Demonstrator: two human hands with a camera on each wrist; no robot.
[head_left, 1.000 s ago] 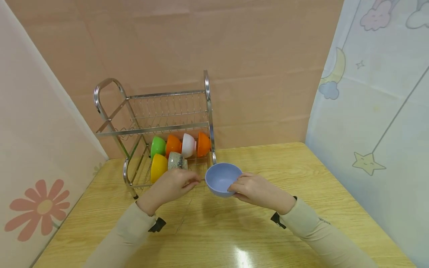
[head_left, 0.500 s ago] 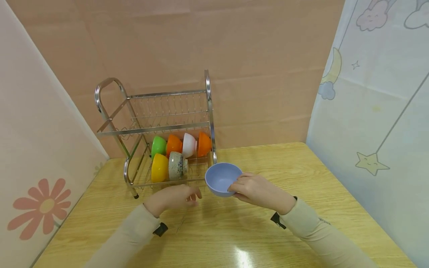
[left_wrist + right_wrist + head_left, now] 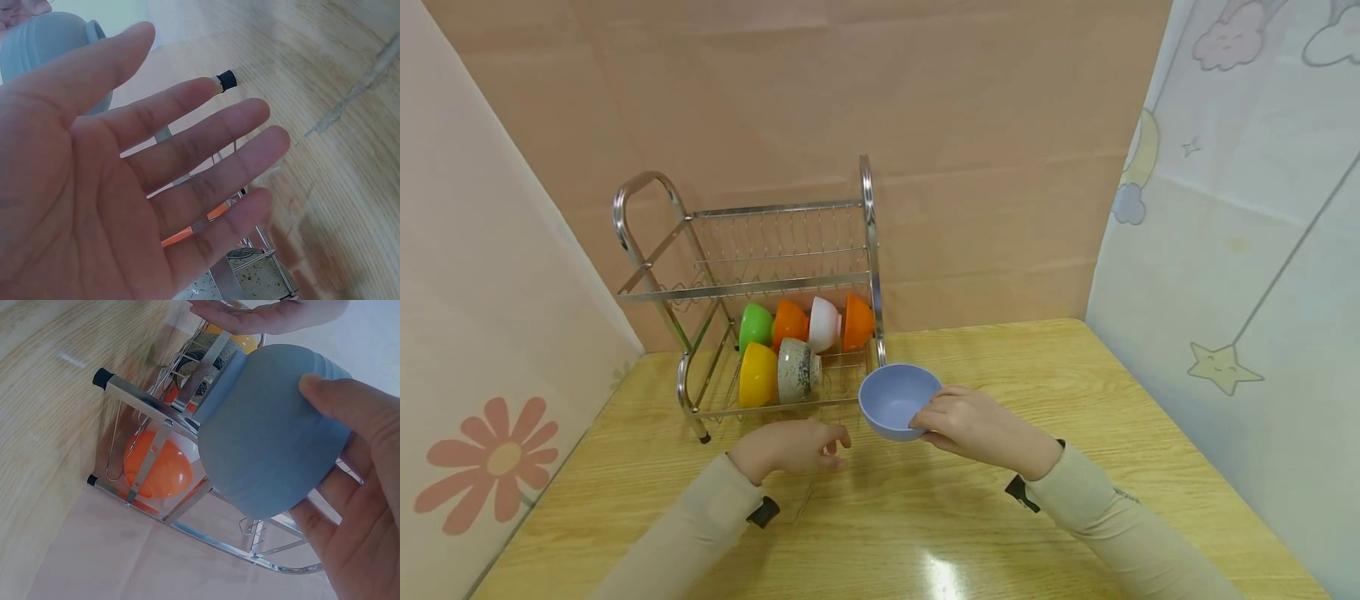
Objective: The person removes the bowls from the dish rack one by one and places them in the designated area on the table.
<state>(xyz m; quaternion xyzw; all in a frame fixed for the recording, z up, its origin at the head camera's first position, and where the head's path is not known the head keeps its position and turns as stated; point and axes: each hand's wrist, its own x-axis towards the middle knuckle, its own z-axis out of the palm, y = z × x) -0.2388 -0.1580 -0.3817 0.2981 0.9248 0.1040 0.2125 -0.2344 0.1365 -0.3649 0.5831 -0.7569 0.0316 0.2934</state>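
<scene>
Right hand (image 3: 973, 423) grips blue bowl (image 3: 898, 398), left hand (image 3: 790, 446) spread

The right hand pinches the bowl's right side, thumb on the outer wall and fingers inside. The bowl is at the near right corner of the metal rack (image 3: 760, 289); whether they touch is unclear. The left hand, fingers extended and apart, hovers over the worktop (image 3: 1000, 358), near and left of the bowl.

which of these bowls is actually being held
The blue bowl: the right hand grips it by its rim. The six other bowls rest in the lower tier of the metal rack, none of them in a hand.
</scene>
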